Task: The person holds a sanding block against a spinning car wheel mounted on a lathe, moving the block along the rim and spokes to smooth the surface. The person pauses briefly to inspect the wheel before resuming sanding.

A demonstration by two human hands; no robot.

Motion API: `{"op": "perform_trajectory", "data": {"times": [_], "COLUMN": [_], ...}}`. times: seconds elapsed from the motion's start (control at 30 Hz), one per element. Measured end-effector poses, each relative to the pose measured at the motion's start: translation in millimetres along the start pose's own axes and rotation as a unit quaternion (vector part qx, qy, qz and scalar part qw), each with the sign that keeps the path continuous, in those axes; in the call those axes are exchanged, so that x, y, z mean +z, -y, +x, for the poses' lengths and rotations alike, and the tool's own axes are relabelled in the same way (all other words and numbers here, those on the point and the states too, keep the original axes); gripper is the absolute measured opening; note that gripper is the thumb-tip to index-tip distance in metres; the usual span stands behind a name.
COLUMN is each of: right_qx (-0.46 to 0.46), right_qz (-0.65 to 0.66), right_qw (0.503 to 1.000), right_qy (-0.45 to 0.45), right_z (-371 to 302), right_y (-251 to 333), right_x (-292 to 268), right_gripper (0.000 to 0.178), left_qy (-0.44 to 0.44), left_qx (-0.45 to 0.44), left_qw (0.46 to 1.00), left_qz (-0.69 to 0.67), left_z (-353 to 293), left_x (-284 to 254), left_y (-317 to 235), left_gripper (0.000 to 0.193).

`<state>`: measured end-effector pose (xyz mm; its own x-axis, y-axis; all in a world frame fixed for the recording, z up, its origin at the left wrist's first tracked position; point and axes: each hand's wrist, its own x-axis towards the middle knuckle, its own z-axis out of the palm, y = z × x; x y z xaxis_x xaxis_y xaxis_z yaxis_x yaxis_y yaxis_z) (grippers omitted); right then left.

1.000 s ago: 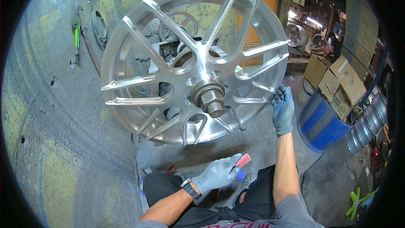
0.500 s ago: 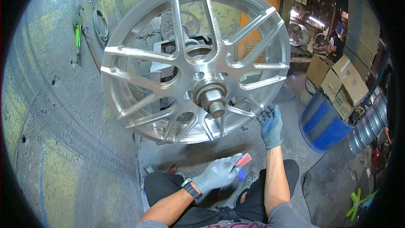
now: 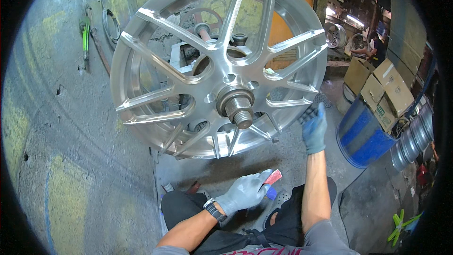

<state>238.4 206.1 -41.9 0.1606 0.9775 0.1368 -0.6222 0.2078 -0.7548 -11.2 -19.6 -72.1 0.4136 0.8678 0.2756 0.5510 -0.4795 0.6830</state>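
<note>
A large silver alloy wheel rim (image 3: 240, 71) faces me, held at its hub by a threaded bolt with a big nut (image 3: 239, 107). My right hand (image 3: 314, 130), in a grey-blue glove with dark fingertips, is beside the rim's lower right edge. Its fingers are stretched out with nothing seen in them; whether they touch the rim I cannot tell. Low in front of the wheel, my gloved left hand (image 3: 243, 193) is closed on a small flat red block (image 3: 272, 177), whose end sticks out past the thumb. A dark watch (image 3: 214, 210) is on my left wrist.
A rough grey wall (image 3: 80, 127) rises on the left, with a green-handled tool (image 3: 85, 38) hanging on it. To the right stands a blue drum (image 3: 363, 137) with cardboard boxes (image 3: 389, 89) on top. More rims (image 3: 413, 137) are stacked beyond it. A person (image 3: 376, 49) sits far back.
The wheel has turned clockwise, its spokes now at different angles. My right hand has shifted right and up from the lower spokes. My left hand stays still with the red block.
</note>
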Motion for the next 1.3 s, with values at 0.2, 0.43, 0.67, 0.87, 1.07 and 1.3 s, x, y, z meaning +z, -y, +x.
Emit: {"op": "perform_trajectory", "data": {"times": [0.2, 0.43, 0.67, 0.87, 1.07, 1.3], "right_qx": [-0.096, -0.118, -0.123, -0.137, -0.148, -0.223], "right_qz": [-0.061, -0.041, -0.065, -0.077, -0.108, -0.219], "right_qw": [0.989, 0.988, 0.989, 0.986, 0.98, 0.942], "right_qy": [0.093, 0.085, 0.058, 0.058, 0.079, 0.12], "right_z": [20.1, 13.3, 7.8, 9.8, 12.0, -0.6], "right_y": [70.2, 63.4, 68.7, 76.2, 82.1, 91.1], "right_x": [44.2, 51.3, 62.8, 68.2, 74.3, 83.4], "right_gripper": [0.057, 0.054, 0.052, 0.053, 0.053, 0.052], "left_qy": [0.008, 0.022, 0.003, 0.018, 0.032, 0.028], "left_qx": [-0.008, -0.017, -0.001, -0.011, -0.027, -0.029], "left_qw": [1.0, 1.0, 1.0, 1.0, 0.999, 0.999], "left_qz": [0.004, 0.003, -0.001, 0.005, 0.004, 0.006], "left_z": [-1.7, -1.8, -1.7, 0.8, 2.0, 3.9], "left_x": [-2.8, -2.4, -0.2, 0.7, 0.3, 12.2], "left_y": [-0.6, -0.6, 1.0, 2.2, 4.3, 14.8], "left_gripper": [0.049, 0.05, 0.051, 0.052, 0.051, 0.049]}}
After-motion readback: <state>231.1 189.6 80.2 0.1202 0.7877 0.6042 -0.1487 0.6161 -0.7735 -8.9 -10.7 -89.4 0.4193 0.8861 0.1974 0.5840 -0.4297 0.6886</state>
